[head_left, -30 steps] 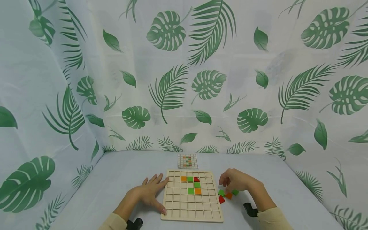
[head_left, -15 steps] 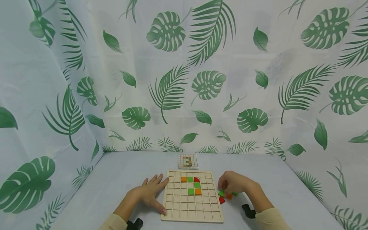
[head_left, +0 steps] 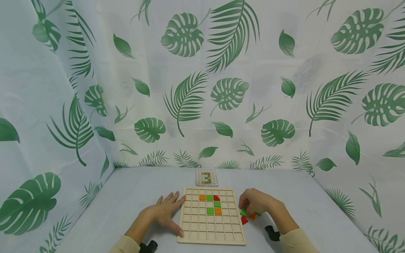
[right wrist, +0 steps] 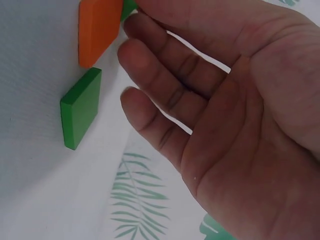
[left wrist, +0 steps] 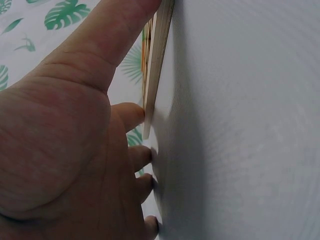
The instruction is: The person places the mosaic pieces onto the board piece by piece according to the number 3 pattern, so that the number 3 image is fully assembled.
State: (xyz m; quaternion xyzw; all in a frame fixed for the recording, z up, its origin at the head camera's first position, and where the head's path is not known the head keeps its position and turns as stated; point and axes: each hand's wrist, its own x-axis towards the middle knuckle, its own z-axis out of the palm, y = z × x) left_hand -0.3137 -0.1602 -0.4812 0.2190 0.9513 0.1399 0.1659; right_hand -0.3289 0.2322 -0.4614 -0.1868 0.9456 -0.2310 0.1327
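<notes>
A wooden grid board (head_left: 196, 226) lies on the table, with orange, green and red tiles set in some cells. My left hand (head_left: 164, 212) is spread along its left edge; in the left wrist view the thumb (left wrist: 95, 45) lies against the board's side (left wrist: 159, 55). Right of the board, my right hand (head_left: 260, 202) pinches a green tile (head_left: 243, 212) between thumb and forefinger, close to the table. Beside it lie an orange tile (right wrist: 97, 32) and another green tile (right wrist: 80, 110), with a red tile (head_left: 244, 220) nearer me. The right wrist view cuts off the pinching fingertips.
Behind the board lies a small card (head_left: 206, 177) printed with a grid and a coloured tile pattern. White cloth with green leaves (head_left: 223, 128) hangs around the back and sides. Black wrist devices (head_left: 272, 233) sit under both wrists.
My right hand has come down and slightly left onto the green tile, and its fingers have closed in. The orange tile has shifted slightly. My left hand has stayed put.
</notes>
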